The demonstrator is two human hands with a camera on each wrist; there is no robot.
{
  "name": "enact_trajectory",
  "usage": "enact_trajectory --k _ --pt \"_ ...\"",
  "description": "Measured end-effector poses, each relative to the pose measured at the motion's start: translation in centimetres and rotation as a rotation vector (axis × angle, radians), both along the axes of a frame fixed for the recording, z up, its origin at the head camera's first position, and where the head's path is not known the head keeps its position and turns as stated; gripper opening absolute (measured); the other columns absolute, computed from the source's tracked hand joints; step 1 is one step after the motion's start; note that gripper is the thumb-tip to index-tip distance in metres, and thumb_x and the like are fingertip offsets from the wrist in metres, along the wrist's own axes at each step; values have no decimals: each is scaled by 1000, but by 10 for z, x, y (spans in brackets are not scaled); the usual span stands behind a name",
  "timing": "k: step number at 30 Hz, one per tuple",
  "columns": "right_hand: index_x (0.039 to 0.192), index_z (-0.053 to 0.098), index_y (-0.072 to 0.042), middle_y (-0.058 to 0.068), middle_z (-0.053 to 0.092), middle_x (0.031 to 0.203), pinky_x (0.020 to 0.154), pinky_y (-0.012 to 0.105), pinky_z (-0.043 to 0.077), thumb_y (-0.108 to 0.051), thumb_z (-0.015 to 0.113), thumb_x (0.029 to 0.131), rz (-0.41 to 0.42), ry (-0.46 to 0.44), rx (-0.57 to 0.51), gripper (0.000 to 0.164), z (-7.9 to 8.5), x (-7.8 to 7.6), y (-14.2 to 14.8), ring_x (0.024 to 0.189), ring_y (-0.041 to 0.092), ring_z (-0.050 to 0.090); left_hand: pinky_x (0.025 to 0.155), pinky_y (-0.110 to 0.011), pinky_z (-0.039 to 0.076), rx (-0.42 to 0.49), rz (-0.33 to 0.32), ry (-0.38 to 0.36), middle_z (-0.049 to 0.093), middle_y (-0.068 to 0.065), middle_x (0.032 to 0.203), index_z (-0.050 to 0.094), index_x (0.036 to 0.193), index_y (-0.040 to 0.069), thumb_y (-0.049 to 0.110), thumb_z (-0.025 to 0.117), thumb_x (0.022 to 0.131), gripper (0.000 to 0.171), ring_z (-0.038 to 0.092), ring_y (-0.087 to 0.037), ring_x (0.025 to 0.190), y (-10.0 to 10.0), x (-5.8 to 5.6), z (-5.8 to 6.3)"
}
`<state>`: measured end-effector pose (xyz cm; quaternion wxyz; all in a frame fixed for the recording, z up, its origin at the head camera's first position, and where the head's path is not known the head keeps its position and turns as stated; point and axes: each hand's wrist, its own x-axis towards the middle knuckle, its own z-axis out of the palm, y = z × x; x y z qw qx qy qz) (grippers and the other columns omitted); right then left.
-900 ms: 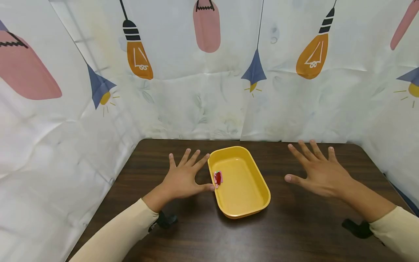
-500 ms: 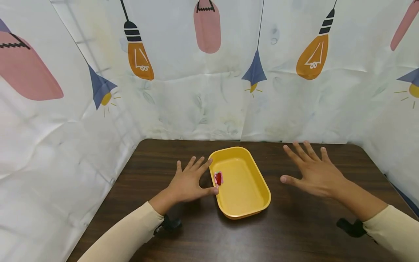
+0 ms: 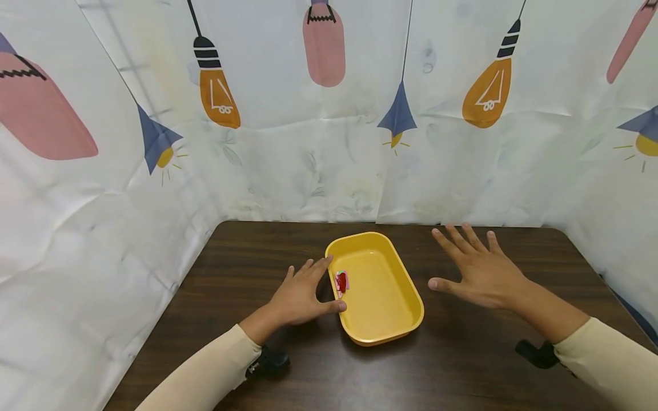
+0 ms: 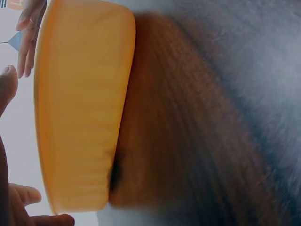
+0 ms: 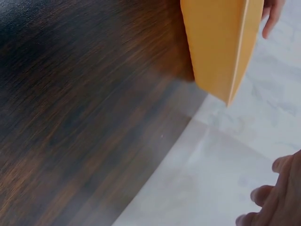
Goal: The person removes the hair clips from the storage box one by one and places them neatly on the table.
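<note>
Left hand (image 3: 300, 294) first: through the head camera I see its fingers and thumb apart, fingertips at the left rim of the yellow tray (image 3: 380, 297) and thumb tip over that same rim nearer the person. Whether skin meets plastic, I cannot tell from my feeds. Compared with the first picture, this hand has come in and down, and its fingers, once fanned wide, now lie closer to one another.

Right hand (image 3: 483, 277) I read as spread too, thumb well away from the fingers, holding nothing. It has drifted inward toward the tray since then, yet a gap remains between them.

As for the tray, I see practically no change: it sits on the dark wood-grain worktop (image 3: 252, 251), slightly askew, between the hands. Inside, by the left wall, a small red-and-pink item (image 3: 341, 282) keeps its place; it is too small for me to identify.

Farther out, cream sleeves (image 3: 205, 371) cover both forearms, and a white curtain (image 3: 319, 165) printed with lamps and bulbs hangs behind the worktop.
</note>
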<state>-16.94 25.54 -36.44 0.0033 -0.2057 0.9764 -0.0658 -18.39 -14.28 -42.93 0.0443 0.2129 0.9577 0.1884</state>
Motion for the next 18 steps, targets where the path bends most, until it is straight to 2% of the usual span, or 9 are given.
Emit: enact_trajectory --k 5,13,18 --pt "166 1 -25 10 0 171 114 72 -5 -76 49 94 6 6 -2 101 0 -3 -4 155 41 -2 119 -64 15 40 8 -21 38 -3 162 23 165 22 79 68 79 113 27 -33 151 1 1 -5" --pt "167 4 -25 11 6 171 114 73 0 -75 51 94 56 -23 -40 100 0 -9 -13 155 41 0 119 -60 20 65 27 -52 41 -13 159 21 166 20 79 70 77 117 33 -37 148 3 2 -9" --pt "167 5 -25 10 8 171 115 71 -1 -75 51 94 73 -30 -47 99 -2 -13 -19 155 40 1 120 -59 19 105 18 -67 40 -12 160 20 166 19 76 73 77 118 37 -38 146 3 1 -11"
